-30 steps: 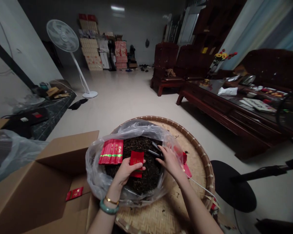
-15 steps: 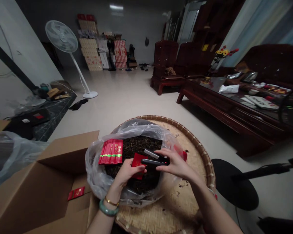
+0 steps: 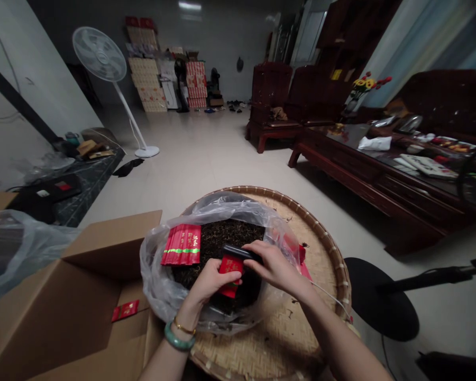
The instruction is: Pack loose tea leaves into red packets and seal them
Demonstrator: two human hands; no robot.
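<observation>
My left hand [image 3: 209, 279] pinches a small red tea packet [image 3: 230, 275] upright over the loose dark tea leaves [image 3: 238, 228]. In my right hand [image 3: 276, 267] is a black handheld bag sealer [image 3: 237, 251], its jaws closed across the packet's top edge. The leaves fill a clear plastic bag [image 3: 155, 288] with its mouth spread wide. On the bag's left side lies a row of overlapping red packets [image 3: 181, 244] with green stripes and gold writing. Beneath the bag is a round woven bamboo tray [image 3: 257, 352].
An open cardboard box [image 3: 75, 296] at left holds a red packet [image 3: 125, 310]. More red packets [image 3: 303, 262] lie right of the bag, near a white cord [image 3: 333, 300]. A black round stand base [image 3: 383, 299] is on the right, a white fan [image 3: 103, 55] farther off.
My right hand brought the open sealer leftward to the packet, and its jaws closed over the top edge. My left hand kept its pinch and shifted slightly right.
</observation>
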